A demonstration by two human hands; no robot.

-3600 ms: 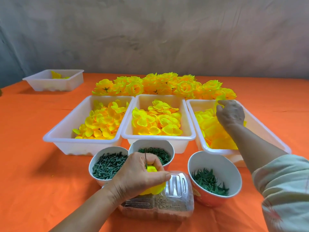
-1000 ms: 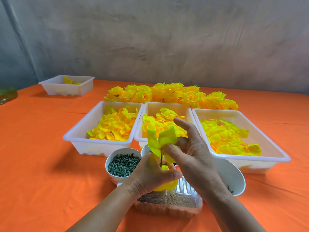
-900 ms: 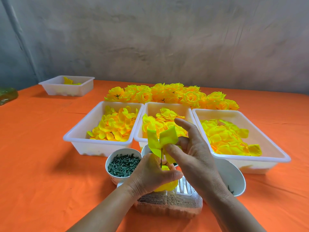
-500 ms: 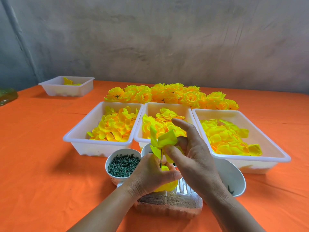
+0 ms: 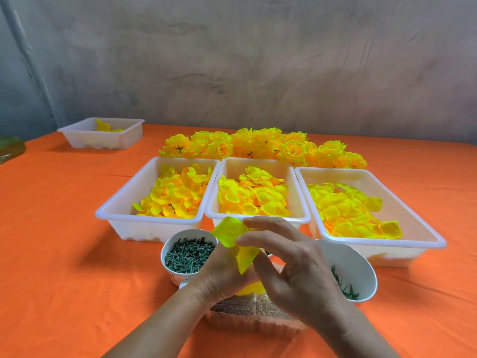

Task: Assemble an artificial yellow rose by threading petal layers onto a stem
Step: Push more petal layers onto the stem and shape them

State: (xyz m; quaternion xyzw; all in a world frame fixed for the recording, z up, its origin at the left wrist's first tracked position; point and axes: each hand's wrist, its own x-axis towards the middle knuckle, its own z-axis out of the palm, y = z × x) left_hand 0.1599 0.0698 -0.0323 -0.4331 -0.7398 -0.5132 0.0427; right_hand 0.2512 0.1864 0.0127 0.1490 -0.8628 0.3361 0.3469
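With fingers (image 5: 271,226) of the right hand (image 5: 302,270) pinching a petal layer (image 5: 228,235), left hand (image 5: 222,277) wrapped round the half-built rose (image 5: 251,289) near the tabletop's (image 5: 77,254) front edge; stem hidden. Mid-threading, likely. Next: centre hole onto stem, then slide down gently.

Just one camera, worn on the person's head, facing forward and down over the table (image 5: 64,254) to the wall (image 5: 258,60); left hand (image 5: 219,277) and right hand (image 5: 302,270) close beneath it.
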